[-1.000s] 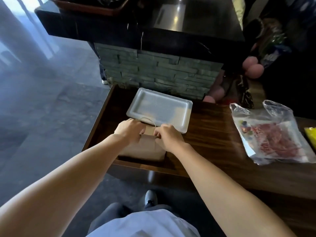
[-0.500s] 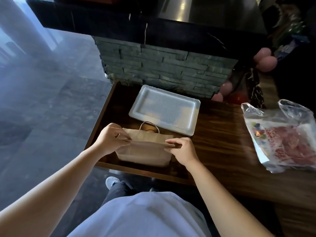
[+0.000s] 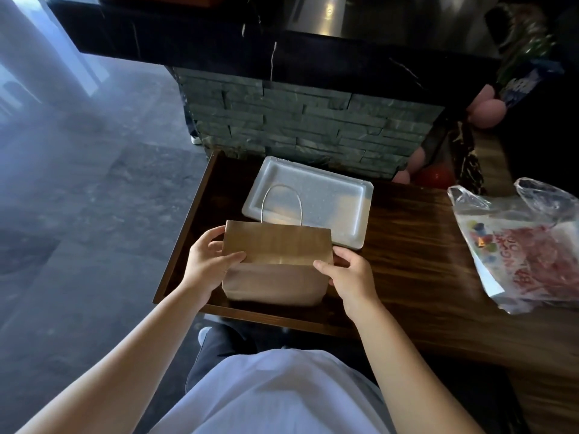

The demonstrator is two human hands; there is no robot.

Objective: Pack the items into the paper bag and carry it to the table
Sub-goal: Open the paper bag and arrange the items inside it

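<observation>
A brown paper bag (image 3: pixel 277 267) with a white cord handle stands on the dark wooden table (image 3: pixel 416 245) near its front left corner. My left hand (image 3: pixel 210 261) grips the bag's left side, thumb across the front panel. Gripping its right side is my right hand (image 3: pixel 351 274). The upper part of the bag is unfolded upright; its mouth faces away and the inside is hidden. Just behind the bag lies a white foam tray (image 3: pixel 329 198), empty. A clear plastic bag (image 3: pixel 526 249) with red-printed packets lies at the table's right.
A stone-faced counter (image 3: pixel 307 123) with a black top rises behind the table. Pink and red round objects (image 3: pixel 435 177) sit at the back right. Grey stone floor (image 3: pixel 78 198) spreads to the left. My white shirt and a shoe show below.
The bag's folded top has been opened upward, with the handle now standing over the tray. My hands have slid apart to the bag's two sides. The view has moved closer.
</observation>
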